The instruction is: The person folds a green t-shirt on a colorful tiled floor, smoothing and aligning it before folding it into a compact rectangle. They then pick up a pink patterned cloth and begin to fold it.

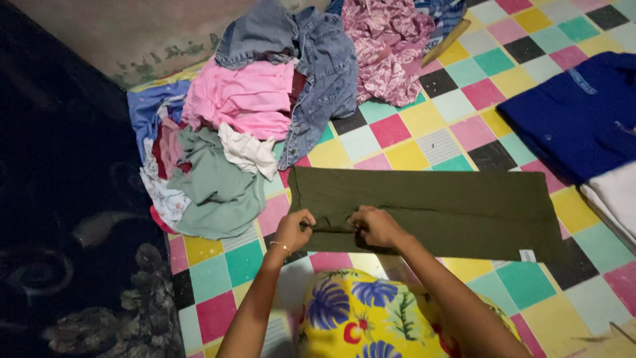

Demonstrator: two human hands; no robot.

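A dark olive-green garment (pixel 450 205) lies flat and folded lengthwise on the chequered floor mat (pixel 464 99), with a small white tag at its lower right corner. My left hand (pixel 295 229) and my right hand (pixel 374 225) both pinch the garment's near edge by its left end, a small wrinkle of cloth bunched between them. A thin bracelet circles my left wrist.
A heap of unfolded clothes (pixel 245 119) in pink, denim, pale green and white lies to the upper left. A folded blue garment (pixel 576 119) and a white one (pixel 619 195) lie at the right. A dark patterned cloth (pixel 59 212) covers the left side. My yellow floral clothing (pixel 358 318) is below.
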